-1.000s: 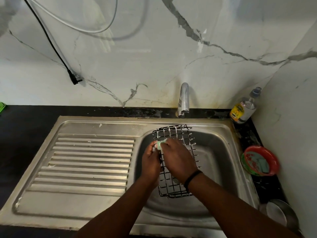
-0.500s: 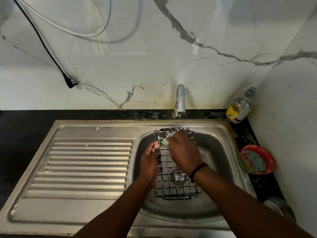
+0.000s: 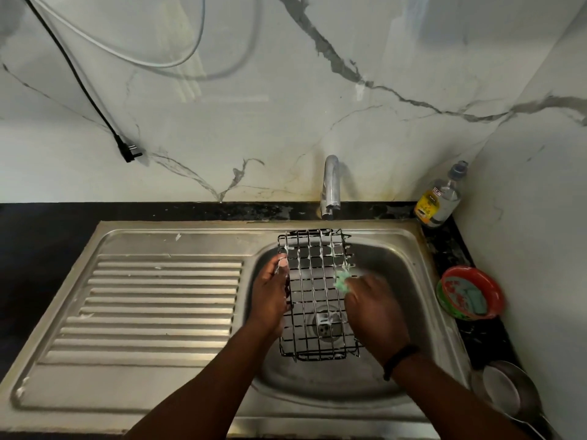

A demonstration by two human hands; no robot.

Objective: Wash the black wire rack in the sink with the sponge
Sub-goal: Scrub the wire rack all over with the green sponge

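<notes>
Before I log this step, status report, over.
Left hand grips black wire rack by its left edge. Right hand holds sponge at its right edge. Rack suds-flecked, over sink. Nothing in the way.

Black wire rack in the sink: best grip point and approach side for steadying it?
Grip the long left side rail of the black wire rack, coming from the left, as the left hand does now. The rack is narrow and long, with open grid wires that fingers can hook. That leaves the right side to the right hand with the sponge.

black wire rack (image 3: 314, 293), green sponge (image 3: 342, 282), grey-veined white wall (image 3: 317, 106), red bowl (image 3: 490, 282)
</notes>
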